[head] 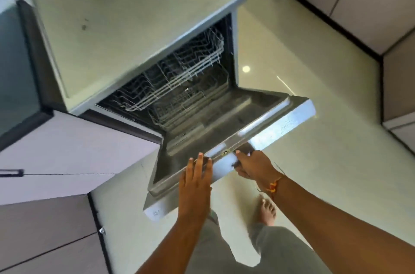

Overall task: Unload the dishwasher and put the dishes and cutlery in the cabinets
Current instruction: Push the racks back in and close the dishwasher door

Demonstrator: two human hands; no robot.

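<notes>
The dishwasher [234, 53] sits under the counter [134, 15], and its door [224, 116] hangs partway open, tipped out over the floor [314, 71]. Both hands are at the door's top edge. The left hand [195, 181] lies flat there, its fingers [199, 161] straight and close together, holding nothing. The right hand [253, 167] is curled round the dark handle on the door's outer face, near the middle of that edge. Inside, the top rack [179, 71] and the bottom rack [179, 114] are pushed in. I can see no dishes or cutlery in them (the picture is blurry, so small things may hide). I think the step is moving the door, but up or down I cannot tell. To do it well, both hands should go slowly together, so the door does not drop or slam. The flat fingers should keep on top of the edge. A bare foot [267, 208] stands just under the door's near edge, so it should step back. There is lots of open floor to the right. The drawers [67, 150] are close to the door's left corner, so room is tight there.
</notes>
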